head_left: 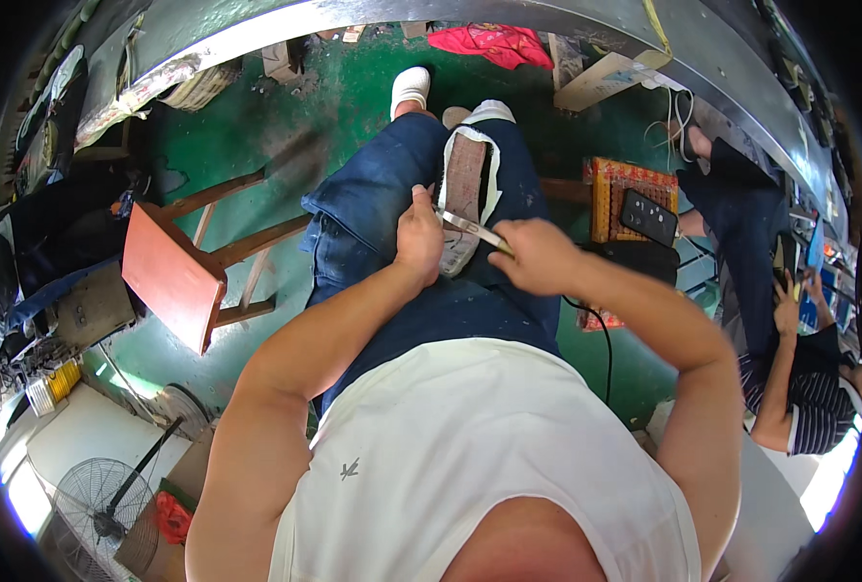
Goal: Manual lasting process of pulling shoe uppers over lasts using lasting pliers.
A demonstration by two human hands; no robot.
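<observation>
Across my lap lies a shoe upper on its last, bottom up, with a long brown insole and a white lining edge standing up around it. My left hand is closed on the near left side of the shoe, thumb up beside the tool's tip. In my right hand are metal pliers, fingers wrapped round the handles. The jaws lie over the near part of the shoe, close to my left thumb. Whether they pinch the lining cannot be made out.
A red-topped wooden stool stands at my left. On my right, a woven seat carries a black phone. A metal bench edge curves ahead. A fan is at lower left, and another person works at right.
</observation>
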